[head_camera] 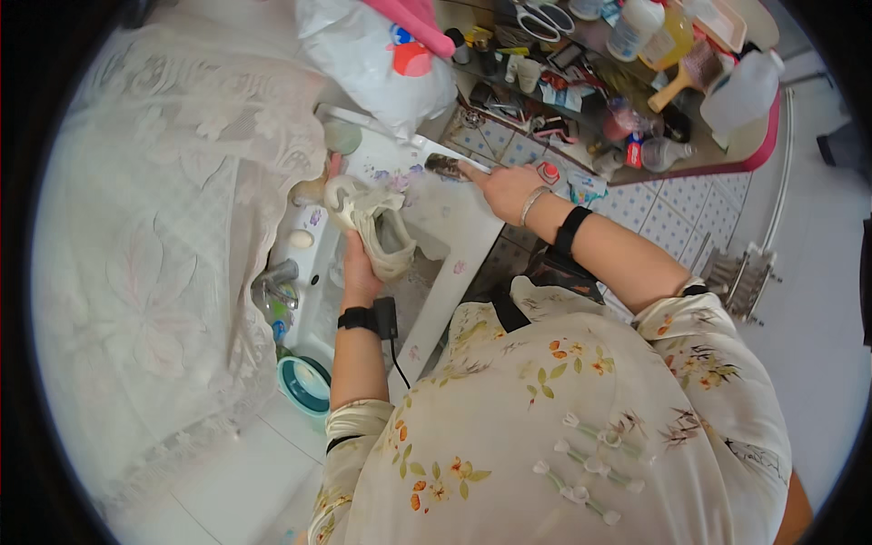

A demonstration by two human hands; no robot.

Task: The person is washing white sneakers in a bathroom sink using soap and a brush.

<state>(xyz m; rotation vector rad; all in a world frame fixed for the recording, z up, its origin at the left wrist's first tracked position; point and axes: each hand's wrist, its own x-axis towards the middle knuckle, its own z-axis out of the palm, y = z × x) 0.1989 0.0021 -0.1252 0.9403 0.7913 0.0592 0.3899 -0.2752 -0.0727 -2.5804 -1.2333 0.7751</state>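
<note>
My left hand [361, 269] is closed on a cream-coloured shoe [371, 225], which it holds over the basin of a white sink [446, 286] with purple flower decoration. My right hand [511, 191] reaches to the sink's far right rim, its fingers at the end of a dark, worn brush [444, 165]. The brush lies at the rim; the bristle side cannot be made out. Part of the basin is hidden by the shoe and my left hand. A pale oval bar, perhaps soap [301, 238], rests on the sink's left ledge.
A lace curtain [157, 238] hangs along the left. Teal basins [304, 385] stand below the sink's left end. A white plastic bag [381, 68] is at the back. Cluttered shelves [736, 153] at the upper right hold bottles, scissors [541, 20] and a hairbrush [688, 75].
</note>
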